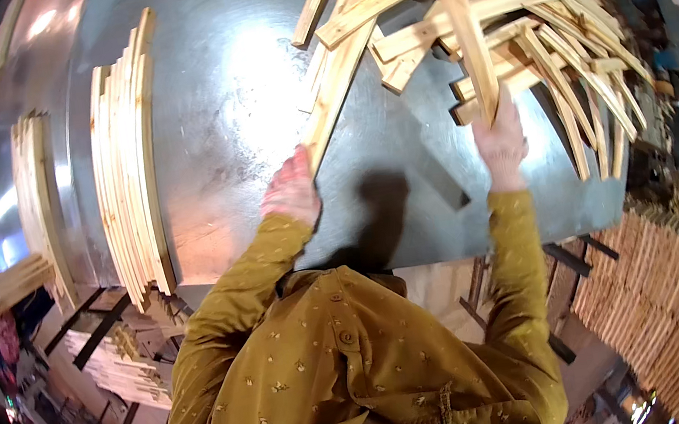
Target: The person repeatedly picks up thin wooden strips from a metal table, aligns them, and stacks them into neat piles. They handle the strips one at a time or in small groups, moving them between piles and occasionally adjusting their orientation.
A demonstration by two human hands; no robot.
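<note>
My left hand (292, 191) is closed at the near end of a long pale wooden slat (345, 58), which slants away to the upper right over the metal tabletop (198, 145). To the right, my right hand (502, 139) grips the near end of another slat (462, 22). That slat points away from me, above a loose heap of crossed slats (536, 0), and is slightly blurred. Its shadow falls on the metal to the left of my right hand.
At the left of the table lies a row of slats side by side (127, 169), with a smaller row (37, 196) farther left. A large stack of slats (661, 304) stands below the table at right. More slats (121, 363) lie low on the left by dark metal bars.
</note>
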